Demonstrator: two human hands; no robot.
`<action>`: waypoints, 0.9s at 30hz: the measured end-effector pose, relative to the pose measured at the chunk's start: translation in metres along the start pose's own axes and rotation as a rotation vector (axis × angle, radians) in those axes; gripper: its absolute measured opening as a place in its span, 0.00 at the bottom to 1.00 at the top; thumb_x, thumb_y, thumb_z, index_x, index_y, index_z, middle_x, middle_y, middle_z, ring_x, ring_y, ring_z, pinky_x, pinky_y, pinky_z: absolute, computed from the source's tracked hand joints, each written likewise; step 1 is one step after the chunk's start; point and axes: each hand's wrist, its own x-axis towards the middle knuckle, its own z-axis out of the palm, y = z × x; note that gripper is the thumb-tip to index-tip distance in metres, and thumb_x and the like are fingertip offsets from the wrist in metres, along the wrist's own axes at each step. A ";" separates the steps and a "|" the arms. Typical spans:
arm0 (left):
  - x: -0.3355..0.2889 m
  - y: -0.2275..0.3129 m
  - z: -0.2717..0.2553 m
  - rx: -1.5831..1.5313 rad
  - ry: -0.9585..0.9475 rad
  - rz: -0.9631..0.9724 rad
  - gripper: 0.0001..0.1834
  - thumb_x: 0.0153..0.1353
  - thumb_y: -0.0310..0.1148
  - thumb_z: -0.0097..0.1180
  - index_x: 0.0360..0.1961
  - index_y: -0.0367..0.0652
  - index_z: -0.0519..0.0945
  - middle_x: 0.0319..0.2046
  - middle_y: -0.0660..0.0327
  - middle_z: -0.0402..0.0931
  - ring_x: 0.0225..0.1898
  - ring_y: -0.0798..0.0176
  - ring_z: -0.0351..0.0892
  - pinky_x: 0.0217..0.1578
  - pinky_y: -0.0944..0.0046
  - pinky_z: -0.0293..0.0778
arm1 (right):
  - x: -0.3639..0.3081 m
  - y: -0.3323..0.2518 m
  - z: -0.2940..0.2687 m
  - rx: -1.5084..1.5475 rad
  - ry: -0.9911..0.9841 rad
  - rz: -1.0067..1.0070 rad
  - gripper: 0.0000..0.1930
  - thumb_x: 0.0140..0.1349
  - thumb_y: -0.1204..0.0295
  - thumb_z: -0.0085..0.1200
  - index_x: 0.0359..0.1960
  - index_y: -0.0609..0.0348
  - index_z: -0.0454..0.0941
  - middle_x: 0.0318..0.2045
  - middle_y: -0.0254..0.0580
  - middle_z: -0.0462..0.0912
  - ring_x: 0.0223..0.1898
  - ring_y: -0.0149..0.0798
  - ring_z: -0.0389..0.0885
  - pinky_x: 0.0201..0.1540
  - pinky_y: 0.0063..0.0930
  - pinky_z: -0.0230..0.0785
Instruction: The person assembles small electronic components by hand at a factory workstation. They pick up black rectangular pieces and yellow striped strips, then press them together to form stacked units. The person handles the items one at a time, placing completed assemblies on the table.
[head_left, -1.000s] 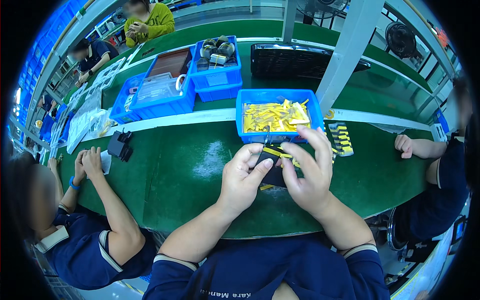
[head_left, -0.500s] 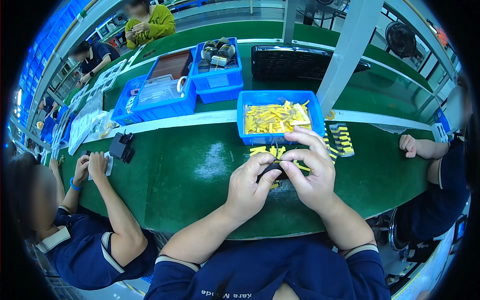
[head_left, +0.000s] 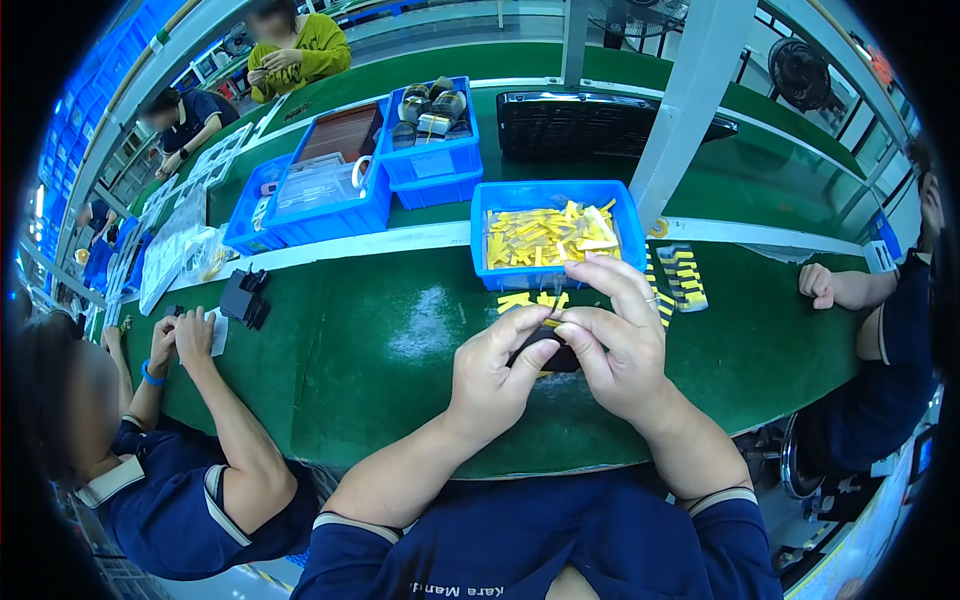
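A small dark, rounded piece (head_left: 565, 358) is gripped in my left hand (head_left: 497, 368), its thumb and fingers closed on its side. My right hand (head_left: 622, 350) pinches with thumb and index finger at the upper edge of the same piece, the other fingers raised. Something thin shows at that pinch, too small to name. Just beyond my fingertips lie loose yellow strips (head_left: 518, 301) on the green table (head_left: 370, 390). Behind them stands a blue bin (head_left: 480, 240) filled with yellow and greyish strips (head_left: 545, 238).
Sheets of yellow-and-black strips (head_left: 684, 278) lie right of the bin. Blue crates (head_left: 335, 218) stand at the back left; a grey post (head_left: 690, 110) rises behind the bin. A co-worker (head_left: 205, 430) handles something small at left, near a black part (head_left: 245, 297). Another person's hand (head_left: 816, 285) rests at right.
My hands have shifted slightly left, and the dark piece has turned a little between them. A thin yellowish bit now shows near my fingertips.
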 end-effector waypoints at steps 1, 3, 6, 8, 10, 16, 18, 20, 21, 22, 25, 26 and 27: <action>-0.003 -0.001 0.001 -0.043 0.038 -0.035 0.17 0.56 0.25 0.56 0.48 0.37 0.70 0.36 0.54 0.79 0.38 0.64 0.80 0.38 0.68 0.74 | 0.000 0.000 0.000 -0.035 -0.001 -0.012 0.07 0.45 0.77 0.59 0.29 0.61 0.77 0.45 0.48 0.75 0.51 0.52 0.70 0.53 0.44 0.61; -0.006 -0.005 0.004 -0.181 0.084 -0.108 0.15 0.58 0.24 0.54 0.46 0.35 0.70 0.37 0.55 0.79 0.38 0.67 0.79 0.38 0.69 0.73 | 0.000 -0.002 0.001 -0.110 0.035 -0.049 0.10 0.44 0.77 0.59 0.31 0.60 0.77 0.44 0.48 0.75 0.49 0.51 0.71 0.52 0.44 0.61; -0.005 -0.007 0.006 -0.445 0.099 -0.202 0.13 0.60 0.24 0.50 0.46 0.33 0.69 0.40 0.55 0.77 0.41 0.69 0.76 0.40 0.71 0.72 | -0.001 -0.005 0.003 -0.187 0.120 -0.121 0.13 0.42 0.78 0.60 0.33 0.59 0.78 0.40 0.47 0.75 0.45 0.48 0.72 0.48 0.42 0.64; 0.000 -0.003 0.007 -0.598 0.096 -0.232 0.12 0.62 0.23 0.48 0.47 0.32 0.68 0.42 0.55 0.76 0.42 0.70 0.75 0.42 0.71 0.70 | -0.007 -0.001 0.006 -0.185 0.143 -0.164 0.15 0.40 0.79 0.60 0.34 0.59 0.78 0.37 0.44 0.75 0.40 0.46 0.73 0.44 0.40 0.66; -0.003 -0.003 0.009 -0.625 0.087 -0.240 0.13 0.62 0.23 0.47 0.48 0.32 0.66 0.42 0.54 0.76 0.43 0.69 0.74 0.44 0.71 0.70 | -0.006 0.000 0.008 -0.147 0.143 -0.169 0.16 0.38 0.81 0.59 0.34 0.60 0.78 0.30 0.40 0.73 0.31 0.41 0.73 0.35 0.34 0.67; -0.005 -0.004 0.016 -0.578 0.074 -0.248 0.15 0.63 0.24 0.46 0.51 0.33 0.64 0.41 0.54 0.76 0.42 0.70 0.75 0.42 0.70 0.71 | -0.007 -0.001 0.013 -0.124 0.131 -0.142 0.14 0.39 0.81 0.61 0.32 0.61 0.79 0.25 0.39 0.74 0.25 0.39 0.73 0.30 0.31 0.65; -0.009 -0.007 0.017 -0.475 0.072 -0.225 0.16 0.63 0.24 0.46 0.51 0.33 0.63 0.40 0.54 0.77 0.40 0.70 0.75 0.40 0.70 0.71 | -0.008 0.000 0.015 -0.119 0.151 -0.122 0.14 0.39 0.81 0.58 0.33 0.62 0.78 0.25 0.39 0.74 0.26 0.40 0.74 0.32 0.32 0.66; -0.013 -0.012 0.018 -0.326 0.082 -0.170 0.17 0.63 0.25 0.46 0.52 0.33 0.62 0.38 0.53 0.78 0.38 0.69 0.77 0.38 0.69 0.72 | -0.008 0.000 0.015 -0.112 0.154 -0.110 0.14 0.39 0.81 0.58 0.32 0.62 0.78 0.25 0.39 0.75 0.26 0.40 0.74 0.32 0.32 0.66; -0.012 -0.012 0.019 -0.287 0.082 -0.156 0.17 0.63 0.25 0.46 0.51 0.33 0.62 0.37 0.52 0.78 0.37 0.68 0.77 0.38 0.69 0.72 | -0.008 -0.001 0.015 -0.111 0.156 -0.104 0.14 0.39 0.81 0.59 0.32 0.63 0.78 0.25 0.39 0.75 0.26 0.40 0.74 0.32 0.32 0.66; -0.012 -0.011 0.019 -0.248 0.081 -0.142 0.17 0.63 0.25 0.46 0.51 0.33 0.62 0.36 0.52 0.78 0.36 0.67 0.78 0.37 0.68 0.73 | -0.009 0.000 0.015 -0.103 0.163 -0.094 0.13 0.40 0.81 0.59 0.32 0.63 0.78 0.25 0.39 0.75 0.26 0.40 0.75 0.32 0.32 0.66; -0.011 -0.008 0.019 -0.135 0.087 -0.084 0.17 0.62 0.25 0.46 0.51 0.32 0.62 0.35 0.50 0.79 0.34 0.64 0.79 0.36 0.67 0.73 | -0.009 0.000 0.016 -0.068 0.176 -0.028 0.11 0.41 0.81 0.60 0.30 0.62 0.78 0.25 0.40 0.76 0.26 0.40 0.75 0.31 0.31 0.67; -0.011 -0.008 0.020 -0.098 0.090 -0.062 0.17 0.62 0.24 0.46 0.51 0.32 0.62 0.35 0.50 0.79 0.34 0.62 0.80 0.36 0.67 0.73 | -0.009 -0.002 0.015 -0.048 0.173 0.018 0.10 0.41 0.81 0.60 0.29 0.62 0.78 0.25 0.40 0.76 0.25 0.40 0.76 0.30 0.30 0.67; -0.012 -0.008 0.020 -0.071 0.091 -0.043 0.17 0.61 0.24 0.47 0.50 0.32 0.62 0.34 0.49 0.78 0.34 0.61 0.80 0.35 0.66 0.73 | -0.009 -0.003 0.015 -0.028 0.171 0.064 0.10 0.41 0.81 0.61 0.28 0.61 0.78 0.25 0.40 0.77 0.25 0.40 0.76 0.29 0.30 0.67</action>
